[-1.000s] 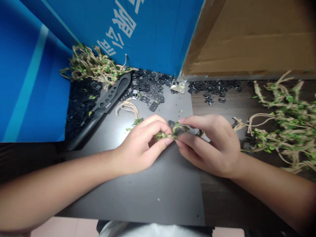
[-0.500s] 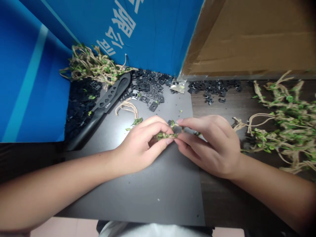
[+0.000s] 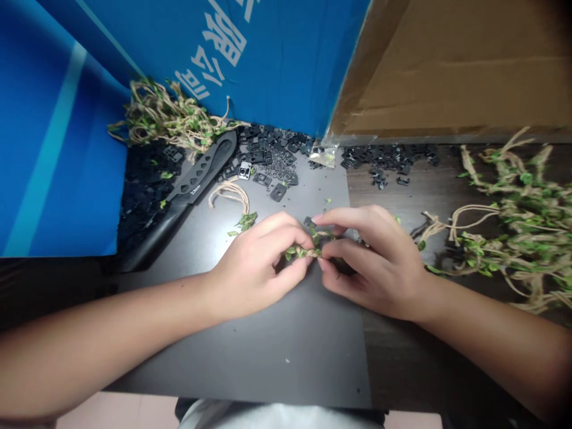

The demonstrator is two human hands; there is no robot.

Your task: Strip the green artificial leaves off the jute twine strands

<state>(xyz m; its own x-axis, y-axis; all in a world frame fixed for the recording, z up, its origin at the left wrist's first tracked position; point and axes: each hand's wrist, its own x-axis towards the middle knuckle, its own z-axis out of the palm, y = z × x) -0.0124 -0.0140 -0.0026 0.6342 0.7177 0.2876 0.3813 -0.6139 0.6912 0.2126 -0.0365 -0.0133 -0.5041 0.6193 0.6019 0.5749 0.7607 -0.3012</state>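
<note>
Both hands met over the middle of a grey mat [image 3: 268, 351] that lay on the dark counter [image 3: 402, 363]. The left hand [image 3: 254, 271] had its grip closed, thumb and forefinger pinched on one end of a short leafy string [image 3: 304, 251]. The right hand [image 3: 379, 265] faced it, fingertips almost touching the left's. Its grip was also closed on the other end of the same string, with the fingers curled over it. Something dark showed under the right fingers, too hidden to tell what it was. The string sat just above the mat, between the two hands, with its small green leaves poking out past the fingertips.

Behind the left hand a loose loop of plain string [image 3: 232, 192] lay on the mat, and a black knife [image 3: 192, 182] rested at a slant beside it. A heap of small black clips [image 3: 268, 152] spread along the back edge, with a little clear bag [image 3: 322, 156] next to it and more clips [image 3: 388, 156] scattered on the bare counter to the right. One tangle of leafy string [image 3: 165, 119] lay in the far left corner against a blue sheet [image 3: 53, 167]. A bigger tangle [image 3: 518, 232] lay well to the right of the right hand, below a cardboard wall [image 3: 456, 65].
</note>
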